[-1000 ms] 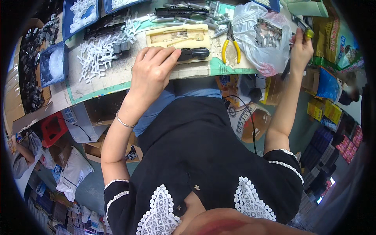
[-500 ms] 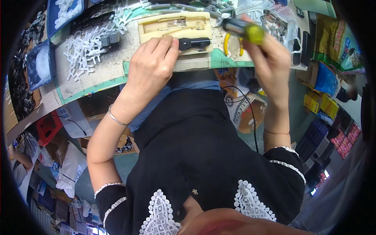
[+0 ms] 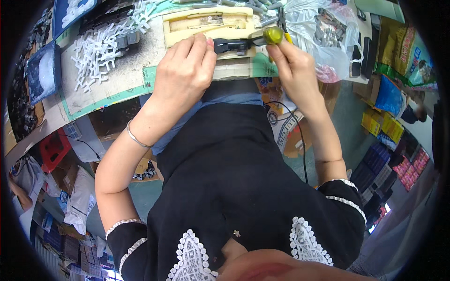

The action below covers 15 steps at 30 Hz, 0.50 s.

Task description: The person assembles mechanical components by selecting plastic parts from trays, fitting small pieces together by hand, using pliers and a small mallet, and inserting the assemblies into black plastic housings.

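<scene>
Since half a second ago the right hand has brought its yellow-handled screwdriver down to the small black part. At upper centre, the left hand presses that part onto the cream jig, fingers curled. Right fingers pinch the handle. A slipping tip could jab the left fingertips, close beside it.

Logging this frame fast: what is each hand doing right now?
Left hand: palm down, fingers pressing the small black part on the cream holder.
Right hand: closed on the yellow-handled screwdriver, tip at the black part.
</scene>
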{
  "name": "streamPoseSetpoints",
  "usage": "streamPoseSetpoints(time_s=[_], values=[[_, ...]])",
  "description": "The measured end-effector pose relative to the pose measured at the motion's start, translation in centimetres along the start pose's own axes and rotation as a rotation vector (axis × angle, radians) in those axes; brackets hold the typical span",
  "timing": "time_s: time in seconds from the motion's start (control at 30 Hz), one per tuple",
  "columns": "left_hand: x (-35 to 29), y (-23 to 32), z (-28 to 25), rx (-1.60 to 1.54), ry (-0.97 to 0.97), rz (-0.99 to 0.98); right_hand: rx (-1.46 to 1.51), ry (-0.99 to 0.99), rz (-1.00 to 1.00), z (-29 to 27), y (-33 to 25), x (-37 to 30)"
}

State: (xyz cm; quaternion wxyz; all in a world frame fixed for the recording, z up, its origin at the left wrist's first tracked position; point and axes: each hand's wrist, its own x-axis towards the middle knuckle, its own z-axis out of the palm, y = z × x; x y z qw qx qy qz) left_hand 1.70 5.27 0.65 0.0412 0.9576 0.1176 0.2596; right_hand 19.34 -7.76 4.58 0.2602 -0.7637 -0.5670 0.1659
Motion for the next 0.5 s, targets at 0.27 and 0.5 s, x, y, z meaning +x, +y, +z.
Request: streamPoseSetpoints(time_s=[0.27, 0.5], values=[[-0.5, 0.2, 0.2, 0.057, 0.023, 0.026, -0.103, -0.009, -0.191, 0.7, -1.2, 0.0], [-0.5, 0.8, -0.1, 0.098, -0.009, -0.046, -0.102, -0.027, 0.026, 0.6, 0.2, 0.8]])
